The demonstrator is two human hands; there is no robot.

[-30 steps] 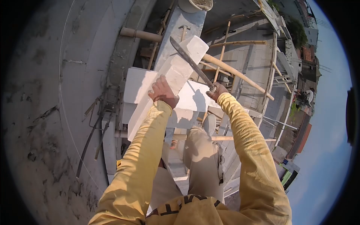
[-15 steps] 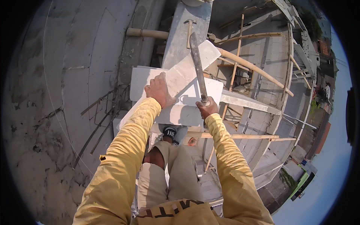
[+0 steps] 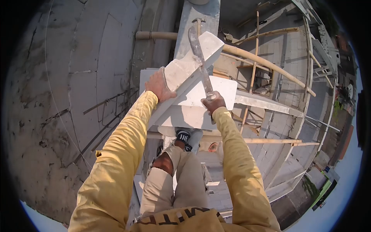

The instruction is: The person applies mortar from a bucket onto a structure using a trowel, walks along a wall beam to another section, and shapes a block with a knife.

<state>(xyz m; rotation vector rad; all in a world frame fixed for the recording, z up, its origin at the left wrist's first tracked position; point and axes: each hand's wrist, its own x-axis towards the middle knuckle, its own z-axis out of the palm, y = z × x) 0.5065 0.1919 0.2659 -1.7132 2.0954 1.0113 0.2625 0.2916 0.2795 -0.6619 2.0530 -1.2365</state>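
My left hand [image 3: 159, 86] grips the near left end of a long white lightweight block [image 3: 181, 72], thumb toward me and fingers around its edge. The block slants up to the right, and a shallow step shows in its upper face. In my right hand [image 3: 213, 103] is the handle of a machete [image 3: 197, 48]; its worn dark blade lies across the block, with pale crumbs around the middle of the blade. Under the slanted block rests another white block [image 3: 220, 89], flat and partly in shadow. A claw hammer [image 3: 199, 24] lies beyond, its handle partly hidden.
A grey plank [image 3: 210, 11] extends away from me beneath the hammer. Bamboo poles [image 3: 270, 65] cross on the right above a lower level. A rough grey wall [image 3: 50, 100] rises on the left, with rebar [image 3: 106, 127] beside it. My foot [image 3: 183, 136] is below the blocks.
The slanted block has tipped, showing more of its side, and a step now shows in its upper face. The machete's blade has swung left onto it. My left hand stays at the near end.
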